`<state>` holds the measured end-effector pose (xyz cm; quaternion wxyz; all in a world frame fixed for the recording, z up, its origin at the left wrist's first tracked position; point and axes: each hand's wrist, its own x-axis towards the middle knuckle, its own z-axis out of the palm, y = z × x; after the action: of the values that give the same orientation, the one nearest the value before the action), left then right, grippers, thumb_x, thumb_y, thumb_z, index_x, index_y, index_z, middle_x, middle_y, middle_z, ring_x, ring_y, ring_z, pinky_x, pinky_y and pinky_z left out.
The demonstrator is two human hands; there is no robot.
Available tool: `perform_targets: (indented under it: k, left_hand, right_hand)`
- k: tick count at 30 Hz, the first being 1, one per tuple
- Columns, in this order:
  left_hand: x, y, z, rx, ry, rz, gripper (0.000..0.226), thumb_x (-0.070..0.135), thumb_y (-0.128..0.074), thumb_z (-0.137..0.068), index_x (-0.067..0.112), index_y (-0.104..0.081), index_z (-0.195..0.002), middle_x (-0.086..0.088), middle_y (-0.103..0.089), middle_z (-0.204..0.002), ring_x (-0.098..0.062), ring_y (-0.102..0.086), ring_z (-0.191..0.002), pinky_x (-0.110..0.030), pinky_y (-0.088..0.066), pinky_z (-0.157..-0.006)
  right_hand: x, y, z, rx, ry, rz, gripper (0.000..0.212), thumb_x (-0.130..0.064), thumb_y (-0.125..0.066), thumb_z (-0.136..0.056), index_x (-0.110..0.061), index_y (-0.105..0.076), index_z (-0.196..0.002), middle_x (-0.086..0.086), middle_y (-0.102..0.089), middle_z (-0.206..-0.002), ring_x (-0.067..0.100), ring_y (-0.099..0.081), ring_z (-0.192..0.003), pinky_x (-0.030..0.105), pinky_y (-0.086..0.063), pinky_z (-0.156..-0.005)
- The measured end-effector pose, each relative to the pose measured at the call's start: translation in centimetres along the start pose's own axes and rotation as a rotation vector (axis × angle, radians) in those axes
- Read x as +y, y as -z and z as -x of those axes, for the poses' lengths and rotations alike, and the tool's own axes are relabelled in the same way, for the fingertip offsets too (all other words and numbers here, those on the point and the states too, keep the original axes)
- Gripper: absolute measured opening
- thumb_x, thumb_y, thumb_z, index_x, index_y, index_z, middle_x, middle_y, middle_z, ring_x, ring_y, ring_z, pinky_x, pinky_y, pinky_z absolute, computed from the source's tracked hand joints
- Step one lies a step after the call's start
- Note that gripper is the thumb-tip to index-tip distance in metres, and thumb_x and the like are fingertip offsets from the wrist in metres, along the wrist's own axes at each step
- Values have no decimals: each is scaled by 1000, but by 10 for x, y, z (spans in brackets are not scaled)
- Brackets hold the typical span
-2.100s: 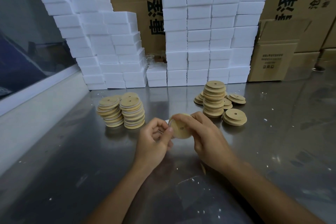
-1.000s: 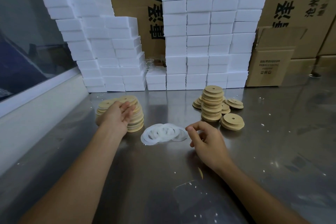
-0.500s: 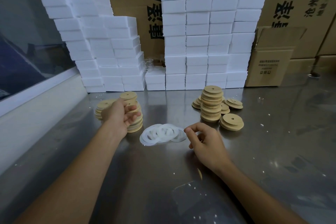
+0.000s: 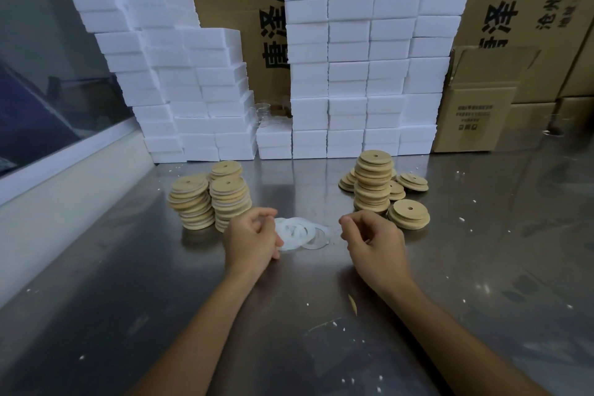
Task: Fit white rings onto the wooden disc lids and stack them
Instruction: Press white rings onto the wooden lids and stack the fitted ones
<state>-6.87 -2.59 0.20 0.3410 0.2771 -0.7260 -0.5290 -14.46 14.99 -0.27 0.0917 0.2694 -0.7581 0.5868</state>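
A small pile of white rings (image 4: pixel 302 232) lies on the steel table between my hands. My left hand (image 4: pixel 252 239) hovers at the pile's left edge, fingers loosely curled, holding nothing. My right hand (image 4: pixel 373 243) rests just right of the pile, fingers loosely curled and empty. Stacks of ringed wooden disc lids (image 4: pixel 210 198) stand at the left. A tall stack of bare wooden disc lids (image 4: pixel 373 183) stands at the right, with a short stack (image 4: pixel 409 214) and loose lids beside it.
White foam blocks (image 4: pixel 363 64) are piled in walls along the table's back, with cardboard boxes (image 4: pixel 479 106) behind and to the right. A white ledge (image 4: pixel 64 177) and window run along the left. White crumbs dot the steel table (image 4: pixel 160 299).
My left hand left the ringed stacks at the left and came back to the ring pile. My right hand stayed by the rings.
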Motion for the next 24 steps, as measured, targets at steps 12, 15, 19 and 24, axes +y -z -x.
perform_targets:
  k: [12, 15, 19, 24]
  left_hand:
    - [-1, 12, 25, -52, -287, -680, 33, 45, -72, -80, 27, -72, -108, -1, -71, -97, -25, -65, -94, -35, -53, -78]
    - [1, 13, 27, -49, -275, -682, 27, 42, -72, -82, 26, -74, -104, 0, -71, -98, -25, -64, -96, -36, -52, -79]
    - [1, 13, 27, -54, -252, -651, 15, 35, -74, -83, 24, -76, -92, 1, -70, -90, -25, -64, -91, -37, -51, -77]
    - [1, 14, 26, -60, -249, -627, 10, 32, -76, -81, 22, -75, -84, 3, -66, -92, -23, -62, -90, -38, -49, -77]
  right_hand:
    - [20, 39, -19, 194, -4, 576, 37, -23, -69, -86, -16, -64, -122, 12, -60, -122, 33, -48, -115, 46, -42, -93]
    - [31, 48, -25, -34, -197, 743, 73, -45, -62, -89, -34, -27, -152, 6, -22, -160, 31, -20, -146, 52, -22, -113]
    - [37, 49, -27, -94, -207, 821, 57, -52, -58, -90, -37, -41, -142, 0, -29, -157, 28, -25, -143, 50, -21, -112]
    - [34, 50, -27, 52, -178, 788, 38, -41, -70, -85, -26, -62, -120, 6, -49, -135, 33, -41, -125, 46, -32, -101]
